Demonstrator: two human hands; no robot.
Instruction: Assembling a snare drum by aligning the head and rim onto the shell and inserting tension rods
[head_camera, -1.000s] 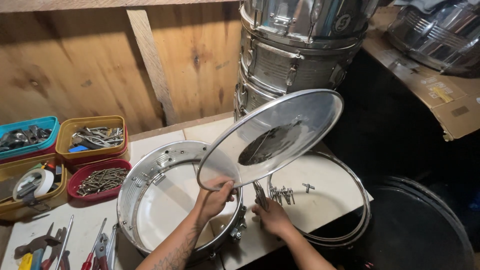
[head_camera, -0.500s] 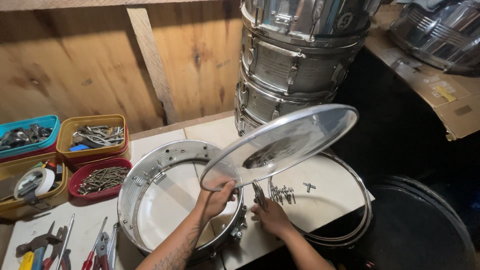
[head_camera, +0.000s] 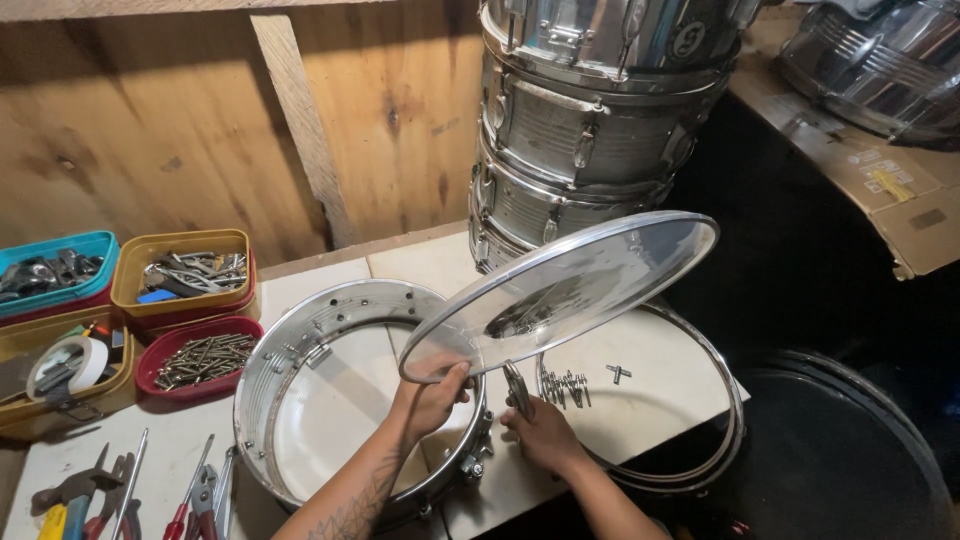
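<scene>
My left hand (head_camera: 432, 400) grips the near edge of a clear round drumhead (head_camera: 570, 290) and holds it tilted, its far side raised to the right. Below it a shiny metal snare drum shell (head_camera: 300, 340) lies flat on the white bench. My right hand (head_camera: 540, 430) rests on the bench beside the shell, fingers on a small metal part (head_camera: 517, 385). A row of tension rods (head_camera: 565, 385) lies just beyond that hand, inside a chrome hoop (head_camera: 725, 400) lying flat.
Three chrome drums (head_camera: 590, 120) are stacked at the back against a wooden wall. Trays of screws (head_camera: 200, 358), metal parts (head_camera: 185, 270) and tape (head_camera: 65, 365) sit at left. Pliers and screwdrivers (head_camera: 130, 495) lie at front left. A black drumhead (head_camera: 840, 450) lies lower right.
The drumhead has tipped down from steeply raised toward a flatter tilt, its far edge swinging lower and to the right. Both hands stay in about the same place.
</scene>
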